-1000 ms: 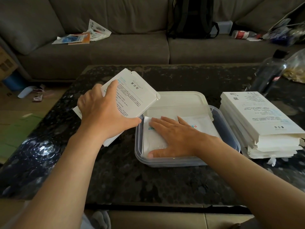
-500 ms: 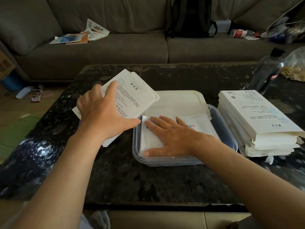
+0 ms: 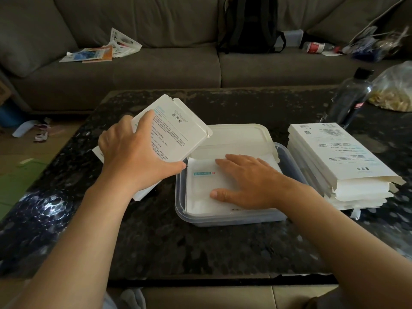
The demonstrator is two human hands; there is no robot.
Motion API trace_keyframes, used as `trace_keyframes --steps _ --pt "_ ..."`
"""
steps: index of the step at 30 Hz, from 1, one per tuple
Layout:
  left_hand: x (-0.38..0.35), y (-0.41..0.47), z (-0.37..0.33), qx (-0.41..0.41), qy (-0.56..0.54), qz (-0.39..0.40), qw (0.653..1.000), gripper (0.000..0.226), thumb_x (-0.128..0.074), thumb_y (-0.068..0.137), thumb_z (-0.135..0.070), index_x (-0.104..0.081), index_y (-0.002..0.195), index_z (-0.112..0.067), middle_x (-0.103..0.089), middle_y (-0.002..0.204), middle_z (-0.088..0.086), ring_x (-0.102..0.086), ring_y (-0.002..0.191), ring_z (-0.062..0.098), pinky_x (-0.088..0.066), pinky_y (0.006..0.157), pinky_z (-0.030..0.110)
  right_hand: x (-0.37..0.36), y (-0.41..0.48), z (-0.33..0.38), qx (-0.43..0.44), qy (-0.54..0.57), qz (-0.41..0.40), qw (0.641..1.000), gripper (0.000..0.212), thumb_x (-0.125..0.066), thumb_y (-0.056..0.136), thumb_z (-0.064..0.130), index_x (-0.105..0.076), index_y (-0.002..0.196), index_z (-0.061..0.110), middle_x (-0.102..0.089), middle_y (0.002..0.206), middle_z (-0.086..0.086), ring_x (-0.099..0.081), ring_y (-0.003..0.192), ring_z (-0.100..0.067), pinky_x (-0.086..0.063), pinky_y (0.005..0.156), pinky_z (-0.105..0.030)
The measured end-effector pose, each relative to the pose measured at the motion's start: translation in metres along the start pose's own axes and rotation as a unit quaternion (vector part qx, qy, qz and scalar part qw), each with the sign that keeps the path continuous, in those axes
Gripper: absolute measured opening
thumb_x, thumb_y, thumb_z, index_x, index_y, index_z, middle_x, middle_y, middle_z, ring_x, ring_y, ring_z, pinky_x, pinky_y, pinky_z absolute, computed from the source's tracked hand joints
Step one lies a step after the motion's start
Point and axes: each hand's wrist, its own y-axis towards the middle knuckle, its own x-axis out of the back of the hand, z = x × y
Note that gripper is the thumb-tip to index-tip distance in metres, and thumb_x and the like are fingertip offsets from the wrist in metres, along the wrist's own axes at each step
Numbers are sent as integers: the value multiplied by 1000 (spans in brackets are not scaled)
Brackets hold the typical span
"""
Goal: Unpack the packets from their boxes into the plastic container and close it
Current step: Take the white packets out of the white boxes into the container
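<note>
We log the right grip (image 3: 247, 181) shifted slightly off the label (image 3: 201, 173): spread flat, levelling packets (image 3: 200, 197) in the plastic container (image 3: 223, 219) under it. Left grip (image 3: 136, 157) stays clamped round the box (image 3: 176, 132), presumably emptied.

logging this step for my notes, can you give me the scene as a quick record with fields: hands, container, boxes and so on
left hand: grips an opened white box, tilted, left of the container
right hand: flat, fingers straight, pressing on the packets
plastic container: open, on the dark table, packets inside
lid: off, lying at the container's far edge
stack of boxes: on the table, right of the container
bottle: behind the stack
</note>
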Motion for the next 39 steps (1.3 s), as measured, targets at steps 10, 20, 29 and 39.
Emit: trace_keyframes --steps 10,20,29,39 --pt "-5 -6 -7 -32 4 15 999 127 -69 46 -85 -19 150 -31 -38 141 10 -36 132 34 -26 111 54 -8 -4 -6 -55 -20 60 996 111 3 55 97 14 154 48 5 170 4 6 156 -31 5 118 -70" --pt "1 -7 -4 -98 -34 52 993 128 -62 42 -86 -19 151 -36 -37 137 -5 -36 130 24 -25 112 48 26 -11 -9 -80 169 -105 977 54 -56 96 55 -51 141 27 -63 134 -1 -63 116 -18 -53 97 -39" --pt "7 -16 -24 -248 -55 41 966 124 -65 46 -80 -25 152 -30 -33 141 -6 -33 133 21 -18 118 52 42 -5 -2 -46 354 -183 916 17 -72 92 26 -60 97 15 -73 88 1 -75 65 -18 -57 49 -29" --pt "2 -19 -36 -287 -39 -15 957 119 -65 48 -77 -29 150 -26 -35 143 2 -33 136 28 -15 119 58 39 8 -8 -39 314 -182 931 29 -72 93 15 -62 118 23 -70 105 6 -75 83 -16 -63 54 -35"
